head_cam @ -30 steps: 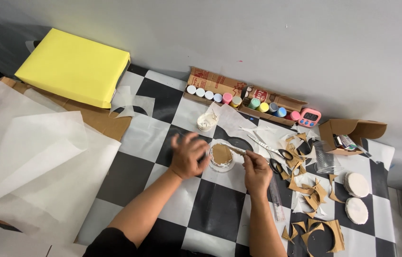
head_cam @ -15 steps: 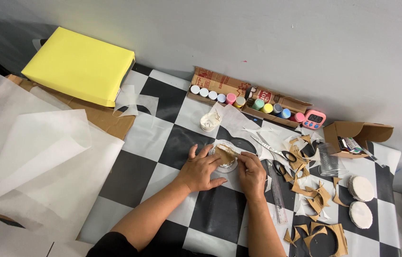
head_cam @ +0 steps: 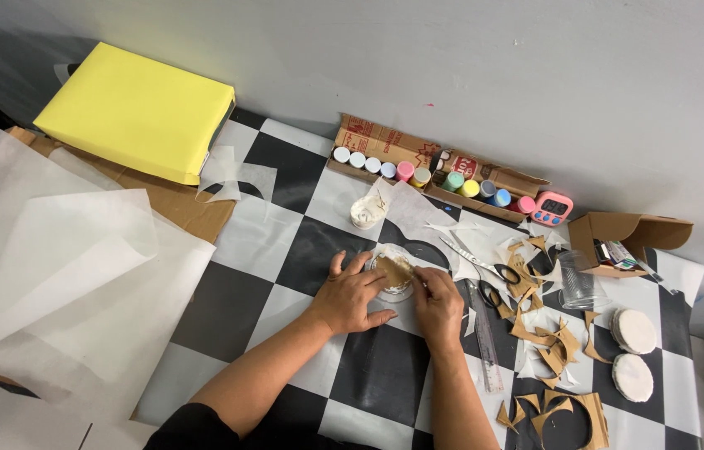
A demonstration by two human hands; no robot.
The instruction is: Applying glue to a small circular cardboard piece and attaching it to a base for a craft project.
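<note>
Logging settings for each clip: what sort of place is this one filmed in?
Most likely a home or studio craft table. A row of small paint pots sits in a cardboard tray, scissors and cardboard offcuts lie on the checkered tablecloth, and both hands press a brown cardboard disc.

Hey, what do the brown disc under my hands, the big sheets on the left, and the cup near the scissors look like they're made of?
Brown disc: likely cardboard; matte tan face, matching the cut scraps nearby.
Big sheets: thin translucent paper, perhaps tracing or tissue; the layers show through.
Cup: clear plastic, probably; the checkered table shows through it.
</note>
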